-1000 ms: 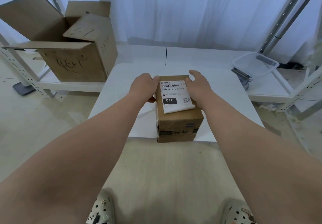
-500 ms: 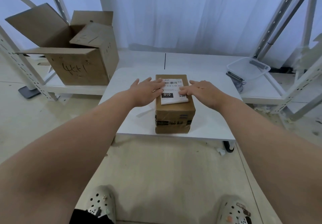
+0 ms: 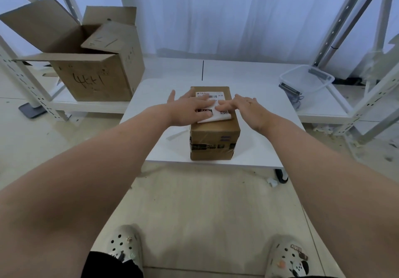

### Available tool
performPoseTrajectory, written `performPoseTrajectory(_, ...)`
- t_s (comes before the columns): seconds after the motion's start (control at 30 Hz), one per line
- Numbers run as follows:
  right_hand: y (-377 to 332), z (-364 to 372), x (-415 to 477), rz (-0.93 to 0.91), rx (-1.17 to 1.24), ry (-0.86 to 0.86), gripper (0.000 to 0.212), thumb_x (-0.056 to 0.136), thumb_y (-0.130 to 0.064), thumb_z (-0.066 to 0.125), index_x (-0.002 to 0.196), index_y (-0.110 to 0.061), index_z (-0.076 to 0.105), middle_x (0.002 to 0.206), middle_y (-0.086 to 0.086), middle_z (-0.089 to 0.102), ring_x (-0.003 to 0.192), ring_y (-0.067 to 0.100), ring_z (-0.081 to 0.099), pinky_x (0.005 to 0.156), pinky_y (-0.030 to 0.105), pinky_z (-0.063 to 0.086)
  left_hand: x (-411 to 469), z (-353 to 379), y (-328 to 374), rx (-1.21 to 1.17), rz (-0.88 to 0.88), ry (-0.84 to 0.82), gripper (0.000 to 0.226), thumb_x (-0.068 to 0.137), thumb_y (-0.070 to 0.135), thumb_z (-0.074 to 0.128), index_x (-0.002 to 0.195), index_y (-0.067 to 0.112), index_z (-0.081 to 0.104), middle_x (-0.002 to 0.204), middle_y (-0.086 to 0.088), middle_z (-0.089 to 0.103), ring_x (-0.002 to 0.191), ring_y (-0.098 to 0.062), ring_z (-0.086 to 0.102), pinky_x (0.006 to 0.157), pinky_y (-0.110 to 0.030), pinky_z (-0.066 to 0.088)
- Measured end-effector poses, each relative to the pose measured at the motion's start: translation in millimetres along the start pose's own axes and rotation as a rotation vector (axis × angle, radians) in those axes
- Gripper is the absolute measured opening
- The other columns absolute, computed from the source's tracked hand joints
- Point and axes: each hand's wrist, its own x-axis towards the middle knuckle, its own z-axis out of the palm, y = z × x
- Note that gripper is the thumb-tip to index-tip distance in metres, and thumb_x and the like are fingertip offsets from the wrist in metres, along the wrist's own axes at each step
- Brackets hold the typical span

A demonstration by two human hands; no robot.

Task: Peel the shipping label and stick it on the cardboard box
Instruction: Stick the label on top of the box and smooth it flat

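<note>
A small taped cardboard box (image 3: 213, 139) stands on the white table (image 3: 263, 143). A white shipping label (image 3: 216, 97) with a barcode lies on the box's top; its near right corner curls up a little. My left hand (image 3: 190, 110) lies flat on the label's left half, fingers straight. My right hand (image 3: 241, 107) reaches in from the right, its straight fingertips pressing on the label near the QR code. Both hands hide the middle of the label.
A large open cardboard box (image 3: 90, 61) sits on a low shelf at the left. A clear plastic bin (image 3: 306, 81) rests on the shelf at the right. A thin white strip (image 3: 176, 136) lies on the table left of the small box. Metal rack posts stand on both sides.
Both hands went from gripping the box's sides to lying flat on top. They have slid inward over the label until the fingertips nearly meet.
</note>
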Motion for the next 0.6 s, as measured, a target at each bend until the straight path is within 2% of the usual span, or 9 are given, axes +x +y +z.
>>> performPoseTrajectory(0.1,-0.2,1.7,0.6,-0.015,0.044,0.004,0.050,0.097,-0.039,0.023,0.108,-0.036,0.071,0.143,-0.013,0.049,0.140,0.014,0.028,0.119,0.051,0.000,2.8,1.0,-4.2,-0.005,0.055,-0.012,0.048,0.099,0.051,0.024,0.146,0.048,0.017,0.159,0.019,0.006,0.148,-0.016,-0.011,0.113,-0.057,-0.016)
performPoseTrajectory(0.17,-0.7,1.4,-0.9,-0.012,0.063,0.012,0.054,0.098,-0.036,0.019,0.108,-0.032,0.072,0.139,-0.015,0.052,0.137,0.012,0.032,0.120,0.050,0.002,4.7,0.9,-7.6,-0.013,0.026,0.007,0.047,0.099,0.051,0.022,0.146,0.047,0.018,0.159,0.020,0.006,0.148,-0.015,-0.010,0.113,-0.058,-0.015)
performPoseTrajectory(0.3,-0.6,0.7,-2.0,-0.001,0.054,0.018,0.054,0.099,-0.034,0.017,0.113,-0.030,0.070,0.139,-0.016,0.052,0.138,0.011,0.029,0.120,0.048,-0.001,5.6,0.0,-5.8,0.003,-0.030,0.048,0.047,0.100,0.049,0.020,0.147,0.043,0.018,0.159,0.019,0.005,0.148,-0.016,-0.008,0.113,-0.060,-0.013)
performPoseTrajectory(0.47,0.5,1.6,-3.3,0.005,0.011,-0.024,0.050,0.098,-0.041,0.020,0.123,-0.037,0.063,0.148,-0.017,0.041,0.146,0.009,0.014,0.118,0.045,-0.012,-1.9,1.0,-12.8,-0.019,0.043,0.029,0.047,0.100,0.048,0.025,0.147,0.043,0.023,0.159,0.017,0.007,0.148,-0.014,-0.010,0.114,-0.058,-0.013)
performPoseTrajectory(0.6,-8.1,1.9,-7.3,-0.003,-0.155,-0.037,0.045,0.099,-0.045,0.026,0.134,-0.032,0.052,0.154,-0.004,0.033,0.146,0.017,0.016,0.118,0.049,-0.009,-13.8,-2.1,-14.4,-0.062,0.057,0.025,0.043,0.100,0.046,0.033,0.143,0.044,0.032,0.158,0.017,0.014,0.148,-0.014,-0.005,0.115,-0.056,-0.010)
